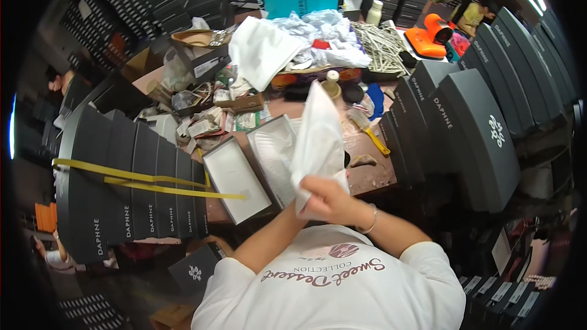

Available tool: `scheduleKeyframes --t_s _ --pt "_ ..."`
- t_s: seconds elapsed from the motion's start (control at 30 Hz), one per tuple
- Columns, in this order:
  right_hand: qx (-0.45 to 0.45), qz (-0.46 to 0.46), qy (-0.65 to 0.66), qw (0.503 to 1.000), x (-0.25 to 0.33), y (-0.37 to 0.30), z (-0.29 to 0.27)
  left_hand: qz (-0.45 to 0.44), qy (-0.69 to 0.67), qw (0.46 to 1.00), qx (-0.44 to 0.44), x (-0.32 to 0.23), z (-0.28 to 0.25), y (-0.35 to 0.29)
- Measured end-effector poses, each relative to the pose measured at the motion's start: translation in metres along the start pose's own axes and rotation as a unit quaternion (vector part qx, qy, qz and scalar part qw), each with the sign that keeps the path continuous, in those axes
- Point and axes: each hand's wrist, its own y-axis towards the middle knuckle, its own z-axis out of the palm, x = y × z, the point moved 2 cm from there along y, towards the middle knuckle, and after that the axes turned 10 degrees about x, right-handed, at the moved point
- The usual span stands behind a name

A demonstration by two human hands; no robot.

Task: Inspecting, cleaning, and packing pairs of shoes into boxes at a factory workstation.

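Above the table's front edge, a folded piece of white tissue paper (pixel 322 134) stands upright in front of me, its tip pointing away. The fingers of my right hand (pixel 330 198) are closed around its lower end. My left forearm (pixel 272 241) reaches to the same spot, but the paper and my right hand hide the left fingers. Just left of the paper lies an open shoe box (pixel 249 137) with white tissue inside. Beside it rests a second shallow, white-lined box part (pixel 235 177), probably the lid.
Dark shoe boxes (pixel 110 177) are stacked at left, crossed by a yellow strap (pixel 165 180). More boxes (pixel 468 128) rise at right. A yellow-handled brush (pixel 370 131), crumpled tissue (pixel 321 30), an orange device (pixel 431 36) and a sandal (pixel 202 38) lie beyond. Other people are in the background.
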Motion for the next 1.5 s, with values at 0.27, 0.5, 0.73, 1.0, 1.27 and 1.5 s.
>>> scheduleKeyframes --t_s 0.27,0.5,0.73,1.0,1.27,1.5 --pt "0.049 0.249 0.61 0.75 -0.1 -0.074 0.02 0.125 0.462 0.857 -0.19 -0.089 -0.032 -0.15" --pt "-0.009 0.261 0.304 0.916 -0.108 -0.007 0.036 0.251 0.372 0.849 -0.28 -0.119 -0.075 -0.068" --pt "-0.093 -0.001 -0.247 0.964 -0.244 -0.007 0.063 0.044 0.561 0.757 -0.331 -0.036 -0.151 0.034" --pt "-0.144 0.515 0.364 0.763 -0.254 -0.11 0.031 0.091 0.685 0.639 -0.337 -0.012 -0.154 0.007" --pt "0.072 0.02 -0.103 0.992 -0.158 -0.01 0.048 0.179 0.662 0.67 -0.284 -0.007 -0.184 -0.012" --pt "-0.165 0.19 -0.113 0.961 -0.208 -0.009 -0.011 0.258 0.666 0.581 -0.391 -0.047 -0.126 -0.097"
